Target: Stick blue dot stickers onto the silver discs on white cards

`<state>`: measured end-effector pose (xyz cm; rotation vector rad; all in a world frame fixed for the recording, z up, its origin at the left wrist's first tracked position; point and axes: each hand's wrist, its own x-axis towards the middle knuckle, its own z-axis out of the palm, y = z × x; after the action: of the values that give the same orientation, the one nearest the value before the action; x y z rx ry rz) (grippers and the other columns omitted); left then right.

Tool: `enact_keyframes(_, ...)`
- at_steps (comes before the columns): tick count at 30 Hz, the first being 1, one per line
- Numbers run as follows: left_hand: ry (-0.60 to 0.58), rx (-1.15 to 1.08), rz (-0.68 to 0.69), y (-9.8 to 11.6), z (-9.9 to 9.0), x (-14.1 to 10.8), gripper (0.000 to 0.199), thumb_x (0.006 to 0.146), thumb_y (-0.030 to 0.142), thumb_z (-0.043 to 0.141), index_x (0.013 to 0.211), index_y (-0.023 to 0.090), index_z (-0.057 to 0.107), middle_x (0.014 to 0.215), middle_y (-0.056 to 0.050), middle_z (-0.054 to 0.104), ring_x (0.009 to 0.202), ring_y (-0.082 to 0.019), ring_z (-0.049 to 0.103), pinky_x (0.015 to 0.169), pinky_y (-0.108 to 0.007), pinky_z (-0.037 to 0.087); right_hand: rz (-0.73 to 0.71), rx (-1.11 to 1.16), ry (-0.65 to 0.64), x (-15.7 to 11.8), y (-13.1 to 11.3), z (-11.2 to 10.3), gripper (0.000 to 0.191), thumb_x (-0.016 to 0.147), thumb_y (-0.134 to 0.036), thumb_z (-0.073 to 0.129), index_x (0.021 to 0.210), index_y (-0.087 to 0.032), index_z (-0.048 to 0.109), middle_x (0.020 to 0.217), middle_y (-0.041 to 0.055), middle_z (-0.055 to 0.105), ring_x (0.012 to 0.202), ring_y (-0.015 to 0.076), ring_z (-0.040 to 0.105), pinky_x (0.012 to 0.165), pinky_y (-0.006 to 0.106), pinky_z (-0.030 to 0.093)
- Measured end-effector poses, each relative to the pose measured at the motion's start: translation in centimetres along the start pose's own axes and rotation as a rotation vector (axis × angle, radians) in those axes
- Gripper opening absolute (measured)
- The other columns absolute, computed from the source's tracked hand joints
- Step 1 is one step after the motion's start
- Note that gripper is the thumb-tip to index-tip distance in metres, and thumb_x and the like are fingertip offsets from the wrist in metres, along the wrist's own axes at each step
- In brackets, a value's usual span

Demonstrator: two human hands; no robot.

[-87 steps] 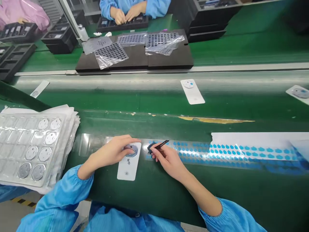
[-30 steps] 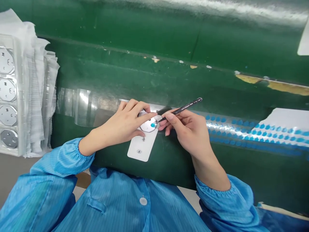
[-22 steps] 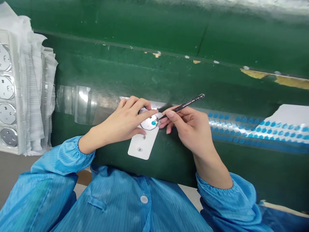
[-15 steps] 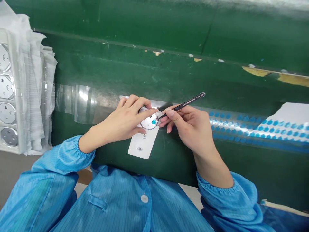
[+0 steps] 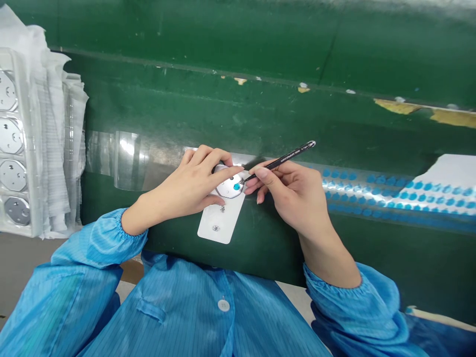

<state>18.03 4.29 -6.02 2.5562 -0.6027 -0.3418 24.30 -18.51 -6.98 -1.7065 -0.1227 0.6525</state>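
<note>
Moved from the dot strip (image 5: 351, 191) to the disc (image 5: 225, 189) with tweezers (image 5: 284, 160), clamped in the right hand (image 5: 293, 193); seemingly now seating the blue dot (image 5: 237, 187) at the disc's 4 o'clock. Bracketing the disc, at 12 o'clock on the card (image 5: 219, 223), with left hand (image 5: 195, 183) spread apart.

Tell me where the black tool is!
Head view, just right of centre: the black tool is in the right hand, tip by the disc's blue dot.

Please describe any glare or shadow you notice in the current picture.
Head view: a bright glare patch on the clear film, a shiny streak along the blue-dotted strip, and a soft dark shadow beside the black tool.
</note>
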Motion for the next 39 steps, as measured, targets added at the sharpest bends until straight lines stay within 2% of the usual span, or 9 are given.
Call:
enact_keyframes(11,0.008,0.007,0.004,-0.1,-0.1,0.0,0.063,0.094,0.032,0.075,0.15,0.024,0.045,0.141,-0.016,0.052,0.127,-0.036,0.046,0.104,-0.054,0.041,-0.007,-0.029,-0.006,0.0,0.0,0.0,0.041,0.092,-0.06,0.076,0.091,-0.019,0.074,0.076,0.0059,0.077,0.054,0.0171,0.069,0.046,0.027,0.057)
enact_keyframes(16,0.067,-0.01,-0.072,0.9,-0.3,0.0,0.063,0.092,0.029,0.077,0.145,0.019,0.043,0.141,-0.017,0.049,0.124,-0.035,0.046,0.105,-0.054,0.044,-0.047,-0.039,-0.003,-0.5,0.3,0.2,0.039,0.094,-0.06,0.073,0.096,-0.021,0.073,0.076,0.0043,0.075,0.054,0.0164,0.067,0.051,0.029,0.059)
enact_keyframes(20,0.006,0.052,-0.138,1.7,-0.6,0.2,0.063,0.089,0.022,0.078,0.141,0.015,0.043,0.133,-0.017,0.052,0.12,-0.036,0.048,0.1,-0.053,0.045,-0.162,-0.065,0.027,-1.0,0.5,0.6,0.03,0.099,-0.051,0.07,0.099,-0.022,0.071,0.075,0.0024,0.073,0.06,0.0171,0.069,0.059,0.031,0.06)
enact_keyframes(23,-0.019,0.053,-0.139,1.6,-1.0,0.3,0.062,0.082,0.024,0.085,0.131,0.014,0.048,0.127,-0.017,0.053,0.117,-0.037,0.049,0.096,-0.052,0.045,-0.344,-0.065,0.157,-1.2,0.5,0.9,0.026,0.103,-0.046,0.066,0.095,-0.021,0.069,0.079,0.0021,0.07,0.065,0.0165,0.067,0.06,0.031,0.058)
enact_keyframes(27,0.073,-0.349,-0.091,0.9,-1.2,0.3,0.05,0.081,0.021,0.085,0.116,0.018,0.049,0.12,-0.011,0.058,0.108,-0.028,0.056,0.091,-0.041,0.048,-0.598,-0.037,0.275,-1.4,0.4,1.0,0.021,0.106,-0.039,0.06,0.097,-0.021,0.066,0.101,0.0068,0.067,0.09,0.0201,0.067,0.079,0.037,0.057)
enact_keyframes(29,0.13,-0.681,-0.129,0.8,-0.8,0.3,0.05,0.082,0.024,0.083,0.116,0.021,0.046,0.115,-0.006,0.061,0.098,-0.022,0.062,0.081,-0.033,0.051,-0.542,-0.016,0.2,-1.7,0.3,1.1,0.018,0.106,-0.039,0.059,0.105,-0.022,0.066,0.106,0.007,0.066,0.092,0.0201,0.066,0.08,0.036,0.056)
enact_keyframes(32,0.188,-1.002,-0.222,1.0,0.0,0.6,0.057,0.078,0.033,0.088,0.115,0.024,0.045,0.108,-0.003,0.062,0.091,-0.019,0.065,0.071,-0.028,0.052,-0.31,0.074,-0.021,-2.1,0.1,1.3,0.027,0.102,-0.047,0.064,0.113,-0.022,0.066,0.101,0.0059,0.069,0.086,0.0194,0.066,0.069,0.031,0.055)
enact_keyframes(35,0.23,-1.115,-0.279,1.5,0.8,0.8,0.06,0.075,0.034,0.09,0.114,0.024,0.045,0.106,-0.002,0.062,0.087,-0.017,0.065,0.066,-0.027,0.053,-0.118,0.18,-0.154,-2.4,0.0,1.6,0.034,0.096,-0.052,0.071,0.108,-0.02,0.067,0.089,0.0035,0.069,0.07,0.0172,0.065,0.057,0.027,0.052)
enact_keyframes(39,0.275,-1.118,-0.288,2.2,1.3,0.8,0.058,0.077,0.033,0.088,0.114,0.024,0.044,0.105,-0.002,0.062,0.081,-0.015,0.064,0.063,-0.026,0.052,-0.06,0.201,-0.117,-2.3,0.1,1.9,0.036,0.092,-0.053,0.076,0.097,-0.019,0.067,0.079,0.0013,0.067,0.063,0.0154,0.062,0.052,0.025,0.048)
